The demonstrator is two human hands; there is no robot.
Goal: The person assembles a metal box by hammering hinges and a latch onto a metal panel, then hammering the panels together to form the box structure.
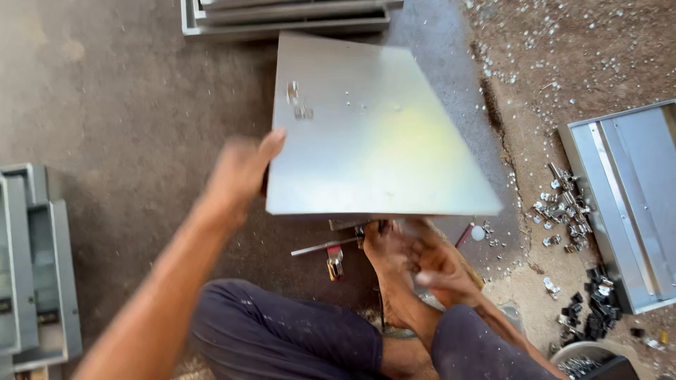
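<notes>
A large flat grey metal panel (373,134) is tilted up in front of me, with a small metal fitting (299,102) near its upper left. My left hand (243,172) grips the panel's left edge, thumb on top. My right hand (440,264) is blurred just below the panel's near edge, beside my bare foot (387,257); I cannot tell whether it holds anything. On the floor under the panel's near edge lie a thin metal rod (317,248) and a small metal latch (335,264).
Silver fittings (563,207) and black parts (595,309) are piled on the floor at the right, beside a grey metal tray (634,197). Grey metal boxes (35,267) stand at the left, stacked trays (282,17) at the top. A bowl (584,359) sits bottom right.
</notes>
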